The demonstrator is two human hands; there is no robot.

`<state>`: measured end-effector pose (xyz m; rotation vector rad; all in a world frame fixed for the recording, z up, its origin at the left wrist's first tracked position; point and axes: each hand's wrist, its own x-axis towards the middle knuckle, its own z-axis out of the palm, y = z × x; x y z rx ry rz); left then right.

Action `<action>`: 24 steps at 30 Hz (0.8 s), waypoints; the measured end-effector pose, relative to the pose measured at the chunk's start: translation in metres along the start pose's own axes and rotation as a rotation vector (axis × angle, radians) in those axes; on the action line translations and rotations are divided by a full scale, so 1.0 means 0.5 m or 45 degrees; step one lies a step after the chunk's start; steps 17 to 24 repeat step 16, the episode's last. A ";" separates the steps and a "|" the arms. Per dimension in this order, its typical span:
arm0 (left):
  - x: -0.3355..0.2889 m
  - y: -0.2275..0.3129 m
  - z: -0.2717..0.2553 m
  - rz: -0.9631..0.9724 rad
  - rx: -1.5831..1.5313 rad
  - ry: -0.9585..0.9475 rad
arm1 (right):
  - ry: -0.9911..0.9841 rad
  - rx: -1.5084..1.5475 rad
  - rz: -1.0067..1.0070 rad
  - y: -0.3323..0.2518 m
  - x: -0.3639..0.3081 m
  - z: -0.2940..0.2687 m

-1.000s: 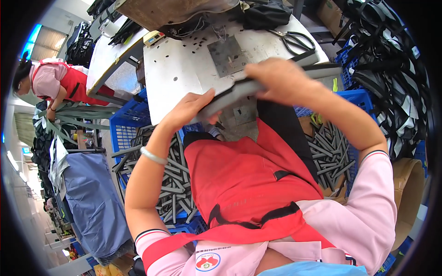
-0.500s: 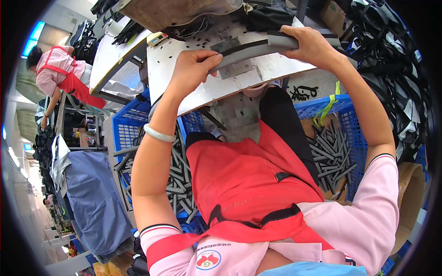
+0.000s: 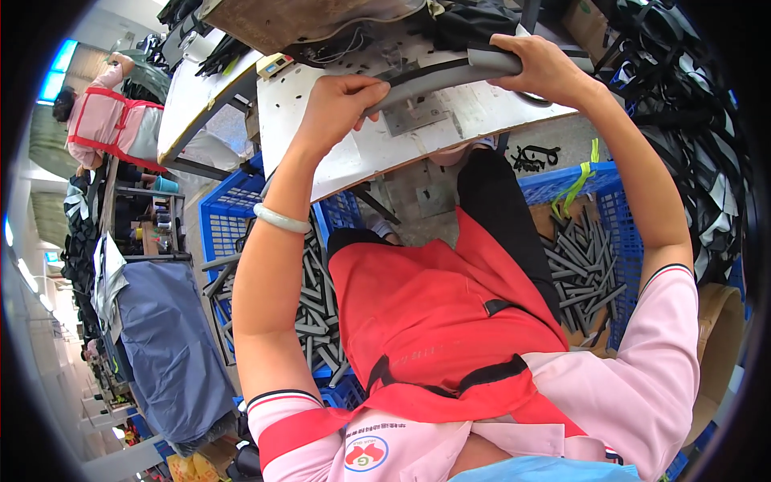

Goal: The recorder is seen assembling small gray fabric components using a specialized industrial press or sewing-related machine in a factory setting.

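Note:
Above the white worktable, my two hands hold a long, curved grey-and-black strip stretched between them. My left hand pinches its left part with thumb and fingers closed. At the other end, my right hand wraps round a short grey tube-like piece that sits over the strip. The strip's black side shows along its upper edge. Past my right hand, more of the strip sticks out to the right. A flat metal plate lies on the table just below the strip.
Two blue plastic crates, one at my left and one at my right, contain many short grey tubes. A brown box-like object stands at the table's far side. Black straps hang at right. A co-worker stands far left.
My hands stay nearly in place, with the strip turned slightly so more of its grey side shows. At far left the co-worker has straightened and raised an arm.

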<state>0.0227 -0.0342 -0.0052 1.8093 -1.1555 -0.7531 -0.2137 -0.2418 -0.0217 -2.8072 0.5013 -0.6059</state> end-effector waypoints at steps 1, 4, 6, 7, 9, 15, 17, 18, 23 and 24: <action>0.000 -0.002 -0.001 -0.005 -0.022 0.001 | -0.002 0.001 0.002 -0.002 0.002 -0.002; 0.006 -0.005 -0.005 0.004 -0.011 -0.012 | -0.133 -0.017 0.129 -0.004 0.006 -0.007; 0.012 -0.008 -0.006 0.006 -0.040 -0.022 | -0.080 -0.044 0.078 0.005 0.009 -0.003; 0.016 -0.010 -0.007 0.010 -0.070 -0.030 | -0.077 -0.043 0.078 0.010 0.013 0.000; 0.027 -0.017 -0.009 0.013 -0.089 -0.033 | -0.072 -0.035 0.051 0.021 0.024 0.007; 0.018 -0.035 -0.029 0.043 -0.226 0.085 | -0.163 -0.003 0.149 -0.007 0.023 -0.019; 0.015 -0.039 -0.039 0.103 -0.286 0.166 | -0.165 -0.005 0.150 -0.009 0.020 -0.020; 0.015 -0.039 -0.039 0.103 -0.286 0.166 | -0.165 -0.005 0.150 -0.009 0.020 -0.020; 0.015 -0.039 -0.039 0.103 -0.286 0.166 | -0.165 -0.005 0.150 -0.009 0.020 -0.020; 0.015 -0.039 -0.039 0.103 -0.286 0.166 | -0.165 -0.005 0.150 -0.009 0.020 -0.020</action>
